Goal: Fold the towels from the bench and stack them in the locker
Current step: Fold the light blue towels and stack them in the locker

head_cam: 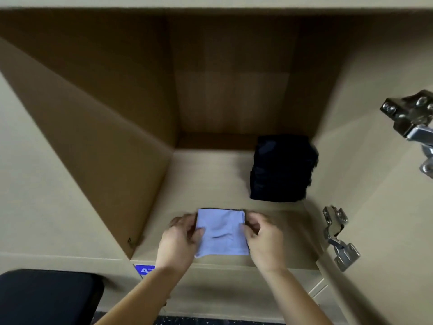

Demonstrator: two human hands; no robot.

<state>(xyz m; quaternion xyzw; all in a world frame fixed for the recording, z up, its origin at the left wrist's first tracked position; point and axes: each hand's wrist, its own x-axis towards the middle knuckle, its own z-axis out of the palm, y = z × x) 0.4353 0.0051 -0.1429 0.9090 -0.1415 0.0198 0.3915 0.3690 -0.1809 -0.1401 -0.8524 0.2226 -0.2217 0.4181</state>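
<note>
A folded light blue towel (221,232) lies at the front of the open locker's floor (206,179). My left hand (179,240) grips the towel's left edge, thumb on top and fingers curled round the side. My right hand (263,238) holds the right edge the same way. A stack of several dark folded towels (281,167) stands further back on the right of the locker floor, close to the right wall and apart from the blue towel.
The locker's beige side walls rise left and right, with a wooden back panel (234,90). Two metal door hinges (337,235) (414,123) stick out on the right. A black padded bench (46,296) sits at lower left. A blue number label (145,269) marks the locker's front edge.
</note>
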